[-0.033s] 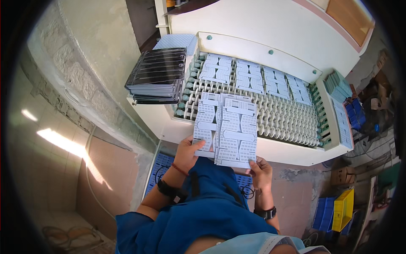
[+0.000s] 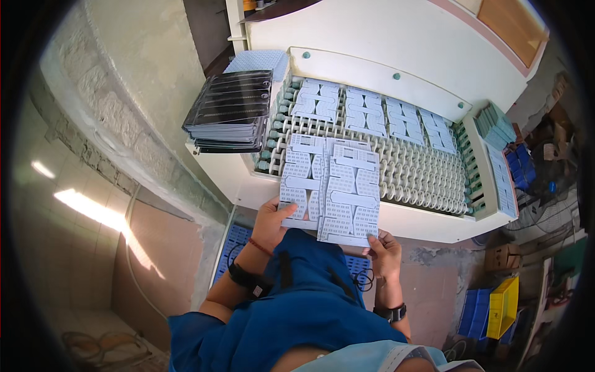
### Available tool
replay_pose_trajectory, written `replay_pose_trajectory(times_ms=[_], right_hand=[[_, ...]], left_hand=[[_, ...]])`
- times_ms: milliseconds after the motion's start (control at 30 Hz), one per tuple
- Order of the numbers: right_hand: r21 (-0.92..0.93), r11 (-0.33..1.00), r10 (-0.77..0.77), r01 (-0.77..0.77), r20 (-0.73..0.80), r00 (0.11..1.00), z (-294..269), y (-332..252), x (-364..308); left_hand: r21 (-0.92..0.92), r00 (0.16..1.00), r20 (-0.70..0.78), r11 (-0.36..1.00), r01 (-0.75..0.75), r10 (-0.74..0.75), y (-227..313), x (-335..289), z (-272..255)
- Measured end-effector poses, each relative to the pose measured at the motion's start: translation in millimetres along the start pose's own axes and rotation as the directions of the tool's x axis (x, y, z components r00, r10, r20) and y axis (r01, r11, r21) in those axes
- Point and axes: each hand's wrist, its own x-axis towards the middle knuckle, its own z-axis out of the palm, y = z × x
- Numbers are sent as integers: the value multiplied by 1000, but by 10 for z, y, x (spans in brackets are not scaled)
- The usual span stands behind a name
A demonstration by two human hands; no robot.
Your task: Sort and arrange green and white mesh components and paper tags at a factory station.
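Observation:
My left hand pinches the lower left edge of a white circuit board panel, thumb on top. My right hand grips the lower right corner of a small fanned stack of similar circuit board panels, thumb on top. The stack overlaps the left panel's right side, and I cannot tell how many boards are in it. Both are held over the front edge of a white roller conveyor machine. Several more white panels lie side by side on the rollers farther back.
Left of the rollers stands a tall stack of black-topped sheets, with a light blue textured pad behind it. Greenish boards sit on the machine's right end. Yellow and blue bins are at the lower right; a rough wall rises left.
The left panel has shifted slightly left and the stack slightly right, so more of the left panel shows. My right hand has moved a little to the right.

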Motion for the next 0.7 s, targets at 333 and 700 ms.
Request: replay_pose_trajectory(times_ms=[333,700], right_hand=[[-114,993,-49,37,-111,993,-148,-60,364],[-77,993,-106,89,-249,963,-981,-259,208]], left_hand=[[93,982,-185,995,-19,36,197,304,-225],[914,652,108,183,-361,750,242,-55,-58]])
